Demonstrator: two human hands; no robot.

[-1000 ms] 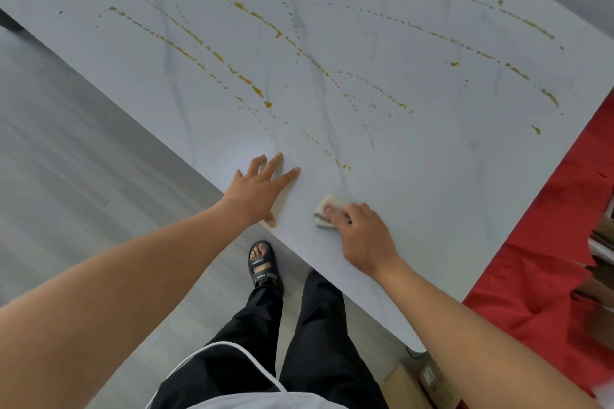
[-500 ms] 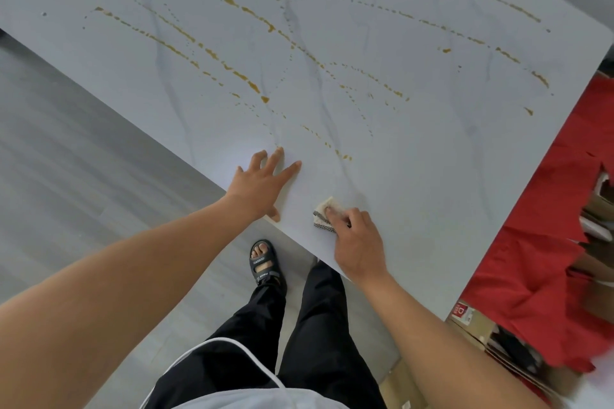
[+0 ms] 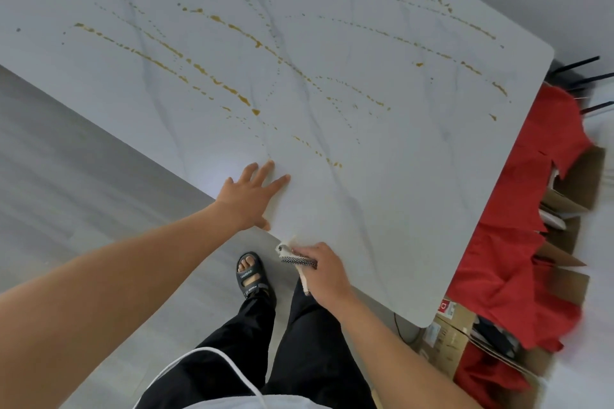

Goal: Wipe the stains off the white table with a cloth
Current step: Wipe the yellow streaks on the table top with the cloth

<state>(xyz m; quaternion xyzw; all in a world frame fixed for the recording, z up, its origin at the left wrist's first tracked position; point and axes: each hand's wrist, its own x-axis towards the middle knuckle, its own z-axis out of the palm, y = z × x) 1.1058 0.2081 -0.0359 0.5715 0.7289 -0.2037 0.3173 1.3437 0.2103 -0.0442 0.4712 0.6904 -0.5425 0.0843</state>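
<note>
A white marble-look table (image 3: 382, 196) fills most of the view. Long yellow-brown stains (image 3: 232, 90) streak across it in dotted lines. My left hand (image 3: 249, 196) lies flat on the near table edge with fingers spread. My right hand (image 3: 327, 271) grips a small folded cloth (image 3: 294, 256), pale with a dark checked edge, right at the table's near edge. Part of the cloth hangs down off the edge below my fingers.
Grey floor (image 3: 66, 183) lies to the left. Red fabric (image 3: 518, 242) covers cardboard boxes (image 3: 452, 335) along the table's right side. Black chair legs (image 3: 584, 76) stand at the upper right. My legs and a sandalled foot (image 3: 251, 274) are below the table edge.
My right hand has drawn the cloth back toward me, from the table surface to its near edge. My left hand has stayed planted on the table.
</note>
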